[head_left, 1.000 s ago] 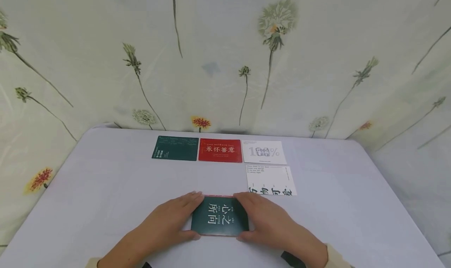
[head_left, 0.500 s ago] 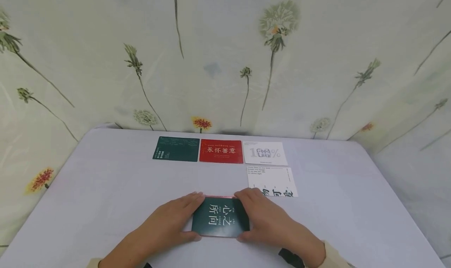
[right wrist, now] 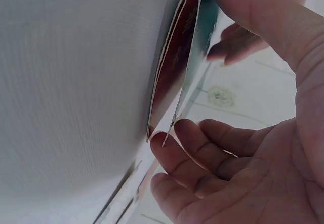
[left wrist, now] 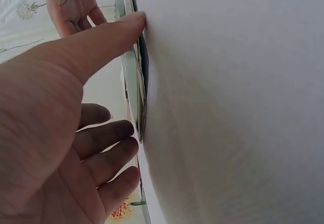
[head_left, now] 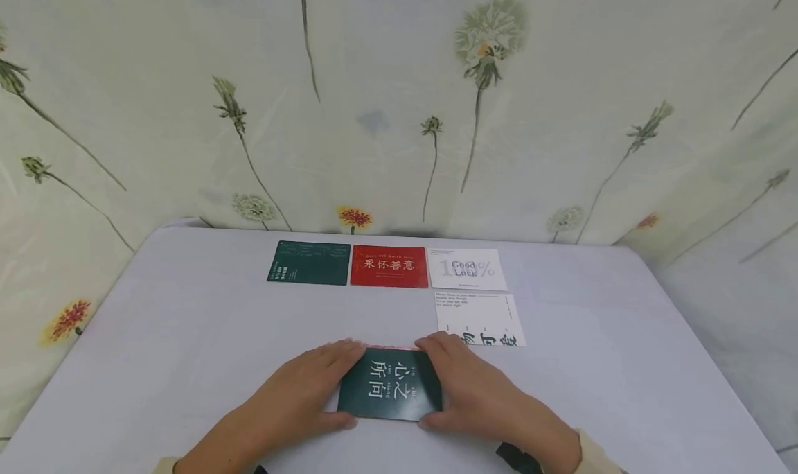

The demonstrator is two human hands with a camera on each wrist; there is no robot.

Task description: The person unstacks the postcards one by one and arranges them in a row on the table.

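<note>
A small stack of postcards (head_left: 393,391) lies near the front of the table, a dark green one with white characters on top. My left hand (head_left: 296,394) grips the stack's left end, thumb at the near edge and fingertips at the far edge. At the other end, my right hand (head_left: 483,394) grips it in the same way. In the right wrist view, a red postcard (right wrist: 174,67) shows under the green postcard (right wrist: 200,36), with a gap between them. The left wrist view shows the stack edge-on, with the thumb (left wrist: 116,36) against it.
On the white table (head_left: 187,335), a green postcard (head_left: 312,262), a red postcard (head_left: 389,266) and a white "Good Luck" postcard (head_left: 467,269) form a back row. Below the last lies another white postcard (head_left: 476,314), partly covered by my right fingers. A floral cloth (head_left: 374,79) hangs behind.
My right fingertips have edged forward and cover more of the nearest white postcard's corner. The top green postcard has shifted slightly. Both hands keep their hold on the stack.
</note>
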